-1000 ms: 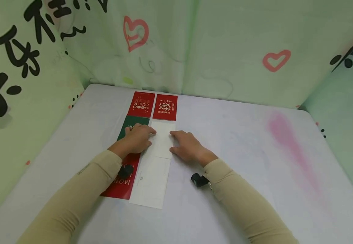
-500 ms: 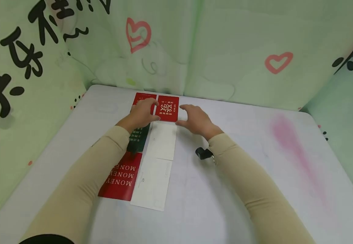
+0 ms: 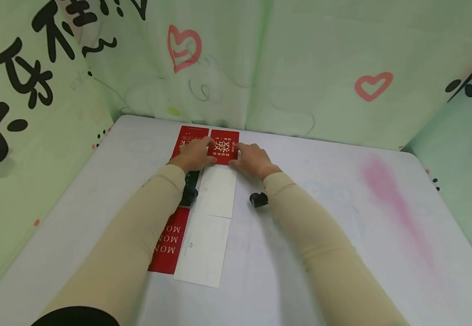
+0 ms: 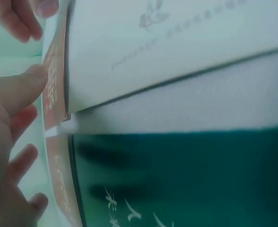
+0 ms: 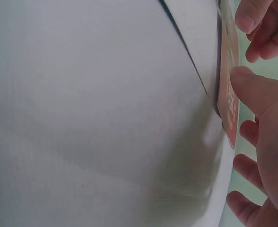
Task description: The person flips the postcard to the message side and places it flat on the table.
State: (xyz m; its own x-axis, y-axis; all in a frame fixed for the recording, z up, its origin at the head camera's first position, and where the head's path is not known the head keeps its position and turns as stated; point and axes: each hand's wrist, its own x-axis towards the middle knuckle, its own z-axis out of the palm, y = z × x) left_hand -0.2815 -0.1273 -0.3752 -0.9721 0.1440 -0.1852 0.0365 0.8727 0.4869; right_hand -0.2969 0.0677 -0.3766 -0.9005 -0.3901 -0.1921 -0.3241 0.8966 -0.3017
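— Upper middle of the head view: what is logged there?

— One red card (image 3: pixel 223 147), printed side up, large pale character at centre, flat on the pale table (image 3: pixel 333 181).

— Orientation?

— Slightly taller than wide as seen, though foreshortened; long axis appears to run up and down the frame. A small line of print runs sideways along its right edge.

— Left hand?

— Left hand (image 3: pixel 194 154) released, not clenched; index and thumb tips at the card's left edge. Left wrist view: other fingers loosely spread.

— Right hand?

— Right hand (image 3: pixel 254 159) likewise unclenched; index at the right edge, thumb by the lower right corner. Pressure on the card: cannot tell.

— Neighbours?

— Just below, an upper white card (image 3: pixel 218 190), then a lower white card (image 3: pixel 203 251), end to end, tops leaning slightly right. Column to the left, partly covered: second red card (image 3: pixel 195 131) uppermost, green card (image 4: pixel 186 175) next, MONEY card (image 3: pixel 170 244) lowest, lettering upside down.
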